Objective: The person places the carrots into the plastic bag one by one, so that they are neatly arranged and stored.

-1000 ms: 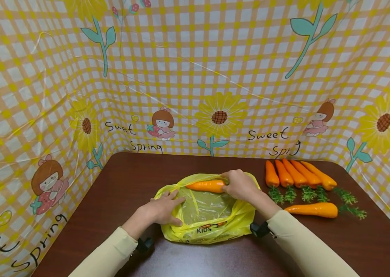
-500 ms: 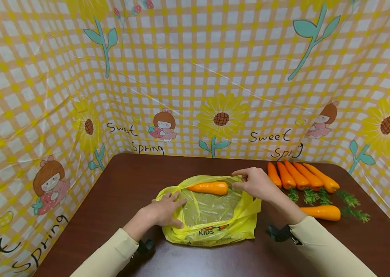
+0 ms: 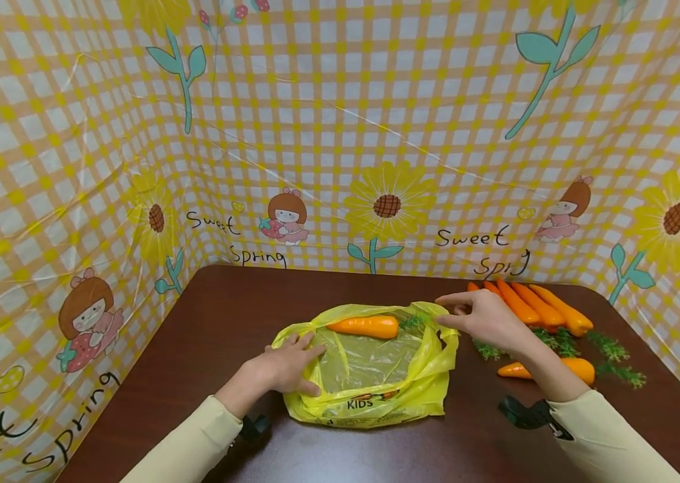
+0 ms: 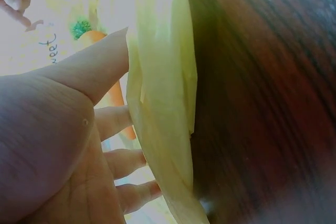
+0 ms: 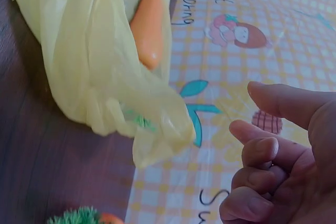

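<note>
A yellow plastic bag [image 3: 364,410] printed "KIDS" lies with its mouth open in the middle of the table. Inside it, along the far side, is one orange carrot [image 3: 370,327] with a green leafy top. My left hand [image 3: 279,365] rests at the bag's left rim, fingers spread; the left wrist view shows its thumb and straight fingers reaching behind the yellow plastic [image 4: 163,87]. My right hand [image 3: 491,322] hovers just right of the bag, holding nothing. Its thumb and forefinger stand apart and the other fingers curl loosely in the right wrist view.
Several carrots [image 3: 548,312] lie side by side at the table's back right, some hidden behind my right hand. Another carrot [image 3: 578,369] lies crosswise in front of them. A checked, flower-printed cloth [image 3: 316,134] surrounds the dark wooden table [image 3: 243,302].
My right hand has let go of the carrot in the bag and moved right, out over the bag's right edge. The carrot's green top now shows. The left hand has stayed put.
</note>
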Available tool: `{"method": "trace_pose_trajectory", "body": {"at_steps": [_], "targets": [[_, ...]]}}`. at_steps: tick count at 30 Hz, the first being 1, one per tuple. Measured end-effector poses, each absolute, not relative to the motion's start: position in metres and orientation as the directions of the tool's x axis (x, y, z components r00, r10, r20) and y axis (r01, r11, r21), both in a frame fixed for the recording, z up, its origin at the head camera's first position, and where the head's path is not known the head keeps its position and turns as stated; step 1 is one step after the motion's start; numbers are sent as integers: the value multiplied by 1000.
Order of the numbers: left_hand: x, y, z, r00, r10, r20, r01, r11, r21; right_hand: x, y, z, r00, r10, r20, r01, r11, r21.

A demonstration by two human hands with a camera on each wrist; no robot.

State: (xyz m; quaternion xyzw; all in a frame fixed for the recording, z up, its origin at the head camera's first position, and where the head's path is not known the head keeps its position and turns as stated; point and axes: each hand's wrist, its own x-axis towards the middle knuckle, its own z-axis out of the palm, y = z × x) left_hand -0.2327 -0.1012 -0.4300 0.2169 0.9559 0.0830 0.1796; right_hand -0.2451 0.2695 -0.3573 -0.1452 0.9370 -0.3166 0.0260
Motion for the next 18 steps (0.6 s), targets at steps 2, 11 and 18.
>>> {"method": "trace_pose_trajectory", "body": {"at_steps": [2,11,18], "targets": [[-233,-101,-430,-842,438,-314,380,896,232,-241,276,-356,-958,-286,35,-247,755,-607],[-234,-98,-426,-840,448,-305,395,891,222,-232,313,-345,-967,-257,7,-201,738,-644],[-231,-100,-425,-842,432,-323,373,899,229,-228,333,-349,-969,-234,-74,-122,719,-684]]}}
